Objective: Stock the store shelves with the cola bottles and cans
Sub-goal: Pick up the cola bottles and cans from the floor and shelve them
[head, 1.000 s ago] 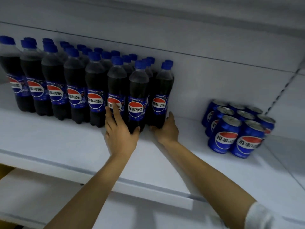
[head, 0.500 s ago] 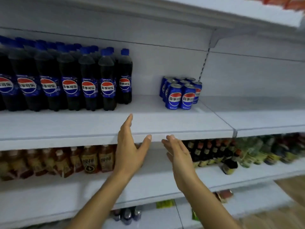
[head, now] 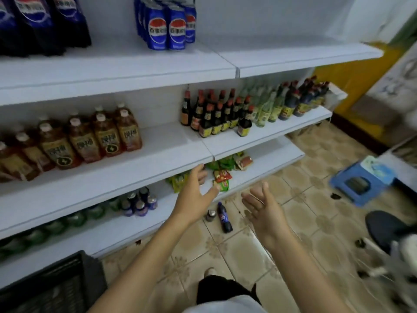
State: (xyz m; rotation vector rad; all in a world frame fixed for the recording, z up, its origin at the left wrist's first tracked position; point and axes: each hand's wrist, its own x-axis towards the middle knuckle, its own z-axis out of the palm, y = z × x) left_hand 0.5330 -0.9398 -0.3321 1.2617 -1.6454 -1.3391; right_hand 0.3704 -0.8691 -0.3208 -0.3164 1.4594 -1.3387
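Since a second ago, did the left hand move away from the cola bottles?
Yes. The left hand came down off the cola bottles on their shelf. It now hangs open in front of and below the tea shelf, holding nothing.

Cola cans (head: 157, 30): "百事" under Pepsi globe (rest blurred).

Surface finishes, shelving bay
White shelves (head: 112, 71) smooth, satin painted; cola cans (head: 167, 28) glossy metal; cola bottles (head: 45, 23) shiny plastic; floor tiles (head: 304, 222) glazed, slightly reflective.
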